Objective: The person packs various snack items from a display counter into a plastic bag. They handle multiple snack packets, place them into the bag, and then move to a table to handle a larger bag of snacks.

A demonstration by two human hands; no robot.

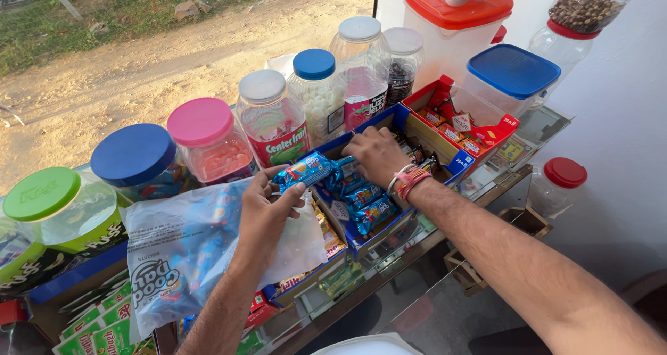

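Note:
My left hand (267, 209) holds a small blue snack packet (303, 171) by one end, over a clear plastic bag (182, 247) filled with more blue packets. My right hand (374, 153), with red and white threads at the wrist, reaches into an open blue cardboard display box (372, 233) and presses on the blue packets (361, 199) lined up inside. Its fingers are bent over the far end of the row; whether they grip a packet is hidden.
A row of clear jars with coloured lids (208, 143) stands behind the box. A red box of small packets (462, 129) and lidded white tubs (511, 77) sit to the right. Green packets (97, 331) lie at lower left. A dirt road lies beyond the counter.

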